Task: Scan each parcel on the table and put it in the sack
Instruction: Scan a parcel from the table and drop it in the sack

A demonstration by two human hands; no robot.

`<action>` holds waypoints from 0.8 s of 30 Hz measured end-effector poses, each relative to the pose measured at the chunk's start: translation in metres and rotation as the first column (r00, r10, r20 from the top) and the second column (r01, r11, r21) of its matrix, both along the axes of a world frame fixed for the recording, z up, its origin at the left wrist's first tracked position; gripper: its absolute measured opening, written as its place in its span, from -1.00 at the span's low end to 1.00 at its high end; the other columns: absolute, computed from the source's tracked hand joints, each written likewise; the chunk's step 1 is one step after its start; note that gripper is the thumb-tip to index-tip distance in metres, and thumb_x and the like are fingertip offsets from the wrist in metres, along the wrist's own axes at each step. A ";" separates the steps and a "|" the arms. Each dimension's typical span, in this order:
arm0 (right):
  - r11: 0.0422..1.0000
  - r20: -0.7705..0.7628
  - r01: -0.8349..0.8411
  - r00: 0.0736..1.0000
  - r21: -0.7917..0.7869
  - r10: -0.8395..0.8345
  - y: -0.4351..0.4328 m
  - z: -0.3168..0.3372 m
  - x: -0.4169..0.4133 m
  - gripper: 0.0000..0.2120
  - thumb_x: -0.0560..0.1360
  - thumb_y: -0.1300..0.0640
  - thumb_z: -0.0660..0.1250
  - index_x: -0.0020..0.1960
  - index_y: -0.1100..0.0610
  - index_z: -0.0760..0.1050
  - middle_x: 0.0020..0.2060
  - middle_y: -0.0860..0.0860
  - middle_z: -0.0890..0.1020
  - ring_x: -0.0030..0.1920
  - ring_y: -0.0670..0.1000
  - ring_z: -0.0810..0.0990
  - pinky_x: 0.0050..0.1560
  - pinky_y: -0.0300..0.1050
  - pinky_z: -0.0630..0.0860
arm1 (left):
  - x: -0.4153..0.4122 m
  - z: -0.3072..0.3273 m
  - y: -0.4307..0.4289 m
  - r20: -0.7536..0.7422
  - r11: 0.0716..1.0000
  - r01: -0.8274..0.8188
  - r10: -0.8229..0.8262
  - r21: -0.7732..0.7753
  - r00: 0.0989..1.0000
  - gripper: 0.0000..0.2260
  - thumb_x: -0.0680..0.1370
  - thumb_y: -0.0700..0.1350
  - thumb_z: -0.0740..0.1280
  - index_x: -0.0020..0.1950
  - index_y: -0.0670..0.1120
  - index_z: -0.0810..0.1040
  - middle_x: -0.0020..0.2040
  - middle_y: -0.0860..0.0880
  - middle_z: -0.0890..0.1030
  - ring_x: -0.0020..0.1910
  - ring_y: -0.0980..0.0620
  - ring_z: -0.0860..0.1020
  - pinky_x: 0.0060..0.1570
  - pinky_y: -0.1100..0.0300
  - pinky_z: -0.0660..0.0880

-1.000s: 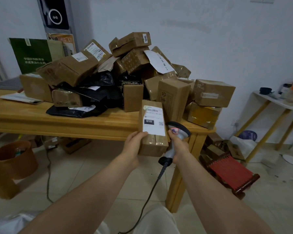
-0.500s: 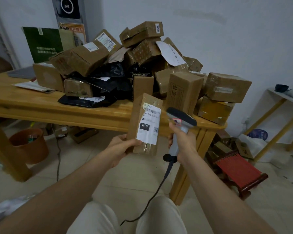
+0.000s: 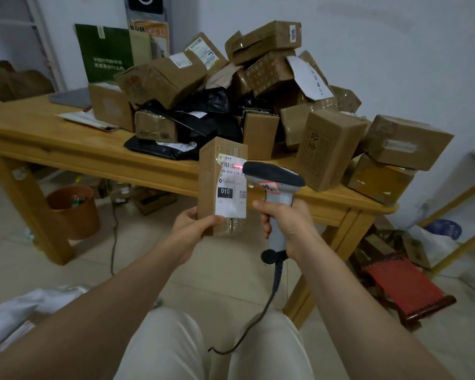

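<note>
Your left hand [image 3: 196, 226] holds the parcel [image 3: 222, 185] upright by its lower end, before the front edge of the bench [image 3: 66, 149], so the label faces the scanner [image 3: 273, 182] gripped in your right hand [image 3: 288, 223]; its red line crosses the barcode.

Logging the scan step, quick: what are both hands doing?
Left hand: closed on the brown cardboard parcel.
Right hand: closed on the grey handheld scanner.
</note>
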State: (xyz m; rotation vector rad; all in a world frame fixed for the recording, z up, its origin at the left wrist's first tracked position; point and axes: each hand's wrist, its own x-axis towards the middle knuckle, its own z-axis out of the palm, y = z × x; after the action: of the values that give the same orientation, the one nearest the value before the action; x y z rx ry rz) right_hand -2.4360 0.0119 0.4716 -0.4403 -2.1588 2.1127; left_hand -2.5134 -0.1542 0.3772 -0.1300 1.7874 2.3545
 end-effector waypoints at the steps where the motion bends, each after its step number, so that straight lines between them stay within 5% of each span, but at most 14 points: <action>1: 1.000 0.002 -0.009 1.000 0.005 0.009 -0.002 0.000 0.000 -0.86 0.42 0.20 0.45 -0.22 0.16 0.49 -0.47 0.01 0.53 -0.47 -0.05 0.47 -0.40 -0.15 0.46 | 0.000 -0.001 -0.001 0.002 1.000 -0.006 0.006 0.006 1.000 -0.59 0.40 -0.34 0.47 0.24 -0.22 0.52 0.08 -0.16 0.66 0.00 -0.04 0.64 0.06 0.13 0.57; 15: 0.997 0.010 -0.071 0.997 0.020 0.071 -0.025 0.000 -0.007 -0.87 0.42 0.23 0.45 -0.21 0.19 0.50 -0.52 -0.01 0.51 -0.53 -0.06 0.43 -0.47 -0.19 0.43 | -0.004 -0.017 -0.025 0.014 0.998 -0.002 0.001 0.068 1.000 -0.24 0.15 -0.15 0.63 0.31 -0.21 0.47 0.11 -0.14 0.65 0.08 -0.08 0.64 0.05 0.10 0.57; 21: 0.995 -0.007 -0.089 0.996 0.038 0.090 -0.049 -0.008 -0.020 -0.78 0.33 0.25 0.53 -0.21 0.15 0.47 -0.39 0.04 0.58 -0.44 -0.04 0.50 -0.39 -0.14 0.48 | 0.012 -0.017 -0.046 0.070 0.986 -0.096 0.087 0.140 0.994 -0.80 0.46 -0.30 0.42 0.08 -0.16 0.58 -0.19 0.01 0.69 -0.21 0.13 0.62 -0.25 0.30 0.55; 24: 0.991 0.075 -0.117 0.991 0.069 0.112 -0.072 -0.027 -0.030 -0.67 0.26 0.22 0.58 -0.10 0.13 0.48 -0.26 0.04 0.58 -0.29 0.00 0.54 -0.29 -0.09 0.52 | 0.027 -0.019 -0.071 0.149 0.954 -0.104 0.063 0.281 0.987 -0.84 0.50 -0.13 0.40 0.07 -0.09 0.60 -0.12 0.01 0.66 -0.13 0.09 0.58 0.01 0.21 0.51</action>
State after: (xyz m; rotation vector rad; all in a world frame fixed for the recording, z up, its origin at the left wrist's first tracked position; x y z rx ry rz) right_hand -2.4661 -0.0600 0.4445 -0.3996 -2.3460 2.0965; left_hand -2.4866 -0.2247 0.3586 -0.3253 1.3850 2.5640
